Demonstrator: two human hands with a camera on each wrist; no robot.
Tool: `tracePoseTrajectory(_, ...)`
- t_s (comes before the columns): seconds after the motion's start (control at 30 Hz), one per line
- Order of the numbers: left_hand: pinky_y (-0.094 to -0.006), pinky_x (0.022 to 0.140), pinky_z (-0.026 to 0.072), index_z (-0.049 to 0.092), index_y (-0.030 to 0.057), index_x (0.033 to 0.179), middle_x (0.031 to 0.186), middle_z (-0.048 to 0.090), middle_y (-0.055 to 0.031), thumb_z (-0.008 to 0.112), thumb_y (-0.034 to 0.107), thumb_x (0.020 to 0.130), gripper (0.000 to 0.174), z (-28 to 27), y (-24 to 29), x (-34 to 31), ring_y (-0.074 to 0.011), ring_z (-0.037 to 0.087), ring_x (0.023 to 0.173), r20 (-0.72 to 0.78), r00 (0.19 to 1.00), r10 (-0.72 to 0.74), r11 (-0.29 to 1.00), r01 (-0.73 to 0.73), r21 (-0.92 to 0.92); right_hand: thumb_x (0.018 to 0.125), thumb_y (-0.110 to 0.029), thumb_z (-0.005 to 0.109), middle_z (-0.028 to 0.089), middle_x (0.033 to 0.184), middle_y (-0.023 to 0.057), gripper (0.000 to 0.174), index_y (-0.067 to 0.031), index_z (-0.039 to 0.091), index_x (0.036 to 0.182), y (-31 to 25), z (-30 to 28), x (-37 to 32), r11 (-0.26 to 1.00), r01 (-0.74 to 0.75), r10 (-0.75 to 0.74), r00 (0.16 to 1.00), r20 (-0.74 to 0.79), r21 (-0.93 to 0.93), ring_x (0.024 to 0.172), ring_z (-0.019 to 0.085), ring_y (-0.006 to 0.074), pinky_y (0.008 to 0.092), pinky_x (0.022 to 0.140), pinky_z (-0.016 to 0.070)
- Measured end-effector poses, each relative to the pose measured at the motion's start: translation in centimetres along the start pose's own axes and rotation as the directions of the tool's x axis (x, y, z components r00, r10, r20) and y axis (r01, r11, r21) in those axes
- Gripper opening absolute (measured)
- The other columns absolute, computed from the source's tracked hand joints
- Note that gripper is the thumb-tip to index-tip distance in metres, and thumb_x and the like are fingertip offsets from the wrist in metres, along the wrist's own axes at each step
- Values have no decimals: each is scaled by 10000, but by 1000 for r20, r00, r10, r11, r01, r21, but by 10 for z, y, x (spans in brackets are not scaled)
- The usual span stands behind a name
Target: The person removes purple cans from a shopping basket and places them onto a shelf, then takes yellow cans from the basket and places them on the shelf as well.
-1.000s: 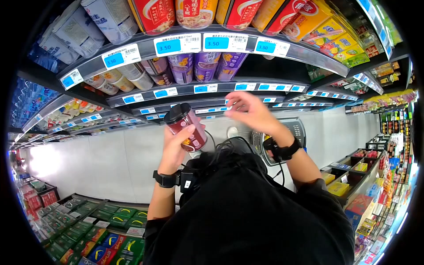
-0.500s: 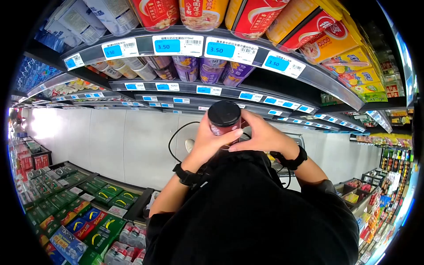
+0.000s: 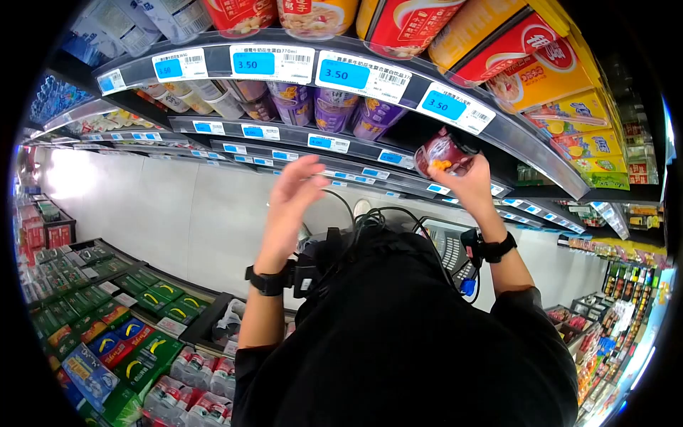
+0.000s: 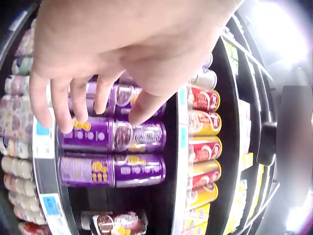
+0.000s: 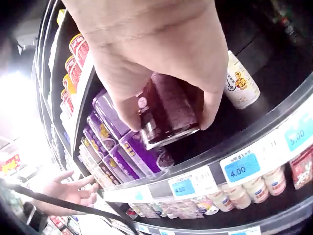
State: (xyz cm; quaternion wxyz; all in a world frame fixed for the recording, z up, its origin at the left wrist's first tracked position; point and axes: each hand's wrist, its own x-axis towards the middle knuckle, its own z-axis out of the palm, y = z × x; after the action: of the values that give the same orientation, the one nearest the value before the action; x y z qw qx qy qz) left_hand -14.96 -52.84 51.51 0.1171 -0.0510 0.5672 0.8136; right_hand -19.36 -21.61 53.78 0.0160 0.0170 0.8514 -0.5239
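My right hand [image 3: 473,186] grips a dark red can [image 3: 442,153] at the shelf, right of the purple cans [image 3: 334,112]. In the right wrist view my thumb and fingers go round both sides of the can [image 5: 171,105], which is tilted just behind the shelf's front edge. My left hand [image 3: 290,206] is raised in front of the shelves, holding nothing. Its fingers are spread and slightly bent. The left wrist view has this hand [image 4: 122,54] overlapping the stacked purple cans [image 4: 139,134], with the dark red can [image 4: 120,223] low in the picture.
A white can [image 5: 242,83] stands deeper in, to the right. Price tags [image 3: 455,105] line the curved shelf edge, with red and yellow cans [image 3: 409,25] above. A grey basket [image 3: 448,245] is below my right arm. Boxed goods [image 3: 135,341] lie on a display at left behind me.
The dark red can went from my left hand, through both hands in front of my body, to my right hand. It moved up and right to the shelf. My left hand let go.
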Motion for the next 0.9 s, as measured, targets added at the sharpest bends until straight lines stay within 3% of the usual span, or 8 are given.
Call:
tracePoseTrajectory(0.17, -334, 877, 458, 497, 11, 1239, 1141, 587, -100, 543, 183, 929, 358, -30, 0, -5, -186, 587, 994, -310, 950, 40, 984, -90, -150, 701, -164, 801, 661, 950, 87, 411, 13, 593, 1009, -1, 5, 48, 975, -73, 72, 997, -12, -212, 886, 611, 137, 283, 778, 484)
tracePoseTrajectory(0.23, -332, 872, 462, 509, -6, 1210, 1135, 586, -101, 529, 186, 939, 333, -29, 0, -5, -183, 588, 984, -346, 936, 58, 986, -108, -127, 694, -149, 814, 650, 925, 62, 381, 16, 622, 979, 18, 18, 70, 932, 172, -209, 975, -83, -320, 828, 597, 110, 262, 713, 485)
tracePoseTrajectory(0.3, -315, 856, 468, 529, -2, 1189, 1109, 594, -91, 540, 187, 938, 314, -28, -3, -3, -175, 588, 971, -409, 906, 108, 991, -130, -26, 735, -201, 788, 660, 976, 75, 374, -8, 629, 1013, 47, 27, 98, 968, 244, -247, 968, -45, -62, 842, 613, 130, 278, 744, 480)
tracePoseTrajectory(0.4, -284, 857, 456, 560, 7, 1137, 1103, 590, -70, 594, 125, 899, 268, -28, -14, 6, -151, 569, 965, -429, 877, 214, 977, -202, 76, 835, -289, 688, 646, 1113, 101, 398, -33, 610, 1130, 79, 35, 130, 734, 382, -469, 883, -12, -562, 1018, 605, 239, 337, 893, 432)
tracePoseTrajectory(0.57, -309, 855, 468, 558, -1, 1138, 1089, 576, -78, 625, 46, 858, 292, -16, -22, 37, -159, 559, 973, -489, 766, 417, 907, -315, 281, 852, -115, 650, 633, 1104, 134, 292, -12, 596, 1121, 119, 32, 177, 485, 588, -733, 677, 66, -648, 1021, 593, 281, 378, 849, 465)
tracePoseTrajectory(0.63, -323, 853, 472, 555, -3, 1144, 1087, 557, -104, 633, 42, 843, 314, -14, -25, 51, -189, 555, 982, -445, 627, 639, 758, -414, 504, 858, -112, 644, 631, 1092, 140, 287, -8, 589, 1121, 117, 26, 182, 581, 549, -655, 754, 55, -601, 993, 596, 268, 368, 844, 469)
tracePoseTrajectory(0.77, -348, 871, 462, 544, 1, 1181, 1142, 514, -143, 670, 72, 818, 391, -4, -19, 71, -253, 534, 1011, -438, 488, 755, 640, -402, 654, 856, -115, 651, 626, 1097, 144, 295, -7, 588, 1123, 126, 10, 191, 514, 553, -658, 745, 113, -656, 997, 590, 258, 364, 849, 467)
tracePoseTrajectory(0.9, -366, 914, 451, 478, 3, 1266, 1200, 468, -150, 702, 94, 808, 517, 3, -22, 87, -253, 504, 1100, -434, 452, 779, 596, -319, 737, 853, -118, 658, 620, 1102, 148, 302, -7, 586, 1125, 134, -7, 192, 389, 550, -620, 750, 232, -739, 1001, 584, 248, 360, 855, 466)
